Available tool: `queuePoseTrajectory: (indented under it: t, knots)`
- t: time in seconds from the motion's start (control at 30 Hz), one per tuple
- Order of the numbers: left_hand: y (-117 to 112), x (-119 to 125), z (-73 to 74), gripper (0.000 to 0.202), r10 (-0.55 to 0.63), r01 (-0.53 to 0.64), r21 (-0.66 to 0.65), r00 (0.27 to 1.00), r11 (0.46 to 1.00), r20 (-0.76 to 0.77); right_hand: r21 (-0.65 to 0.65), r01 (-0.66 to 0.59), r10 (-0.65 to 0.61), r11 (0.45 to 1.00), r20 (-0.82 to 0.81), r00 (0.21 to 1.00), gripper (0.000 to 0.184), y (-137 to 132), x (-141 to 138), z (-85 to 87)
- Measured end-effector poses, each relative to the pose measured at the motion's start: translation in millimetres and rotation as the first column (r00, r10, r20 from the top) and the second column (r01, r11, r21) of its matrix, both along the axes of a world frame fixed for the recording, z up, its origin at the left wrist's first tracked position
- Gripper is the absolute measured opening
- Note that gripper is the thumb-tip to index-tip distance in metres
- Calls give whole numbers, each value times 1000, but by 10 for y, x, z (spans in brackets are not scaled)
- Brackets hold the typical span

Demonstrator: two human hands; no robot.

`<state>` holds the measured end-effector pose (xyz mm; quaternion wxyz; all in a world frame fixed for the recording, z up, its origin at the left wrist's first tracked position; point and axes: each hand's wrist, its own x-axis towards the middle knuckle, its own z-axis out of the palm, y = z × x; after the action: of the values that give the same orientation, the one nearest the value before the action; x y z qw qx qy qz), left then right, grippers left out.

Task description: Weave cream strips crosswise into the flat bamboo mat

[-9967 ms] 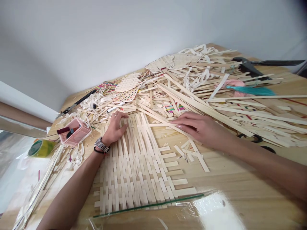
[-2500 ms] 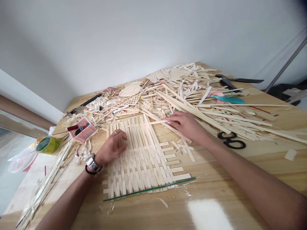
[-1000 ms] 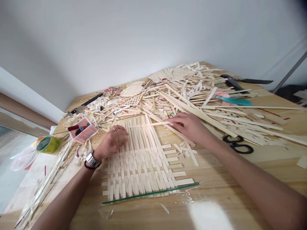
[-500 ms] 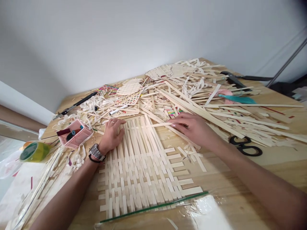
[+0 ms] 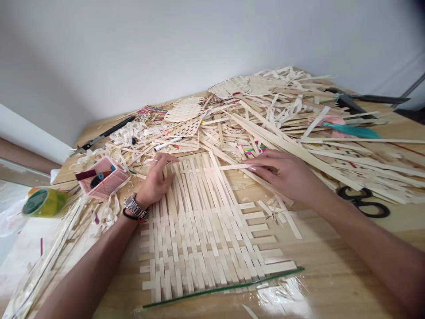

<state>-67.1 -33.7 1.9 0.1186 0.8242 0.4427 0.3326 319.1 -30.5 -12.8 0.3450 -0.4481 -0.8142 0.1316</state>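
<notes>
A half-woven mat of pale flat strips (image 5: pixel 202 235) lies on the wooden table (image 5: pixel 338 266) in front of me. My left hand (image 5: pixel 156 179), with a metal watch at the wrist, rests on the mat's far left corner, fingers spread over the upright strips. My right hand (image 5: pixel 282 173) lies at the mat's far right side, fingertips pinching the right end of a thin cross strip (image 5: pixel 212 168) that runs through the loose upright strips. The near part of the mat is tightly woven; the far ends stand free.
A big heap of loose strips and woven pieces (image 5: pixel 265 115) covers the far table. Black scissors (image 5: pixel 363 204) lie right, a pink tray (image 5: pixel 104 177) and a green-yellow tape roll (image 5: pixel 43 201) left, a black cutter (image 5: pixel 102 135) far left. Clear plastic with a green edge (image 5: pixel 226 290) lies near.
My left hand slid from the mat's left edge up to its far left corner. The right hand kept hold of the cross strip. The view shifted slightly.
</notes>
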Motion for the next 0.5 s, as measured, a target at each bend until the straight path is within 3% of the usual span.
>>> queuePoseTrajectory:
  t: [0.5]
  knots:
    - [40,-33,-28,40,-51,51,-29,999,998,-17,-86,-56,53,995,-44,998,29,-80,-147,39]
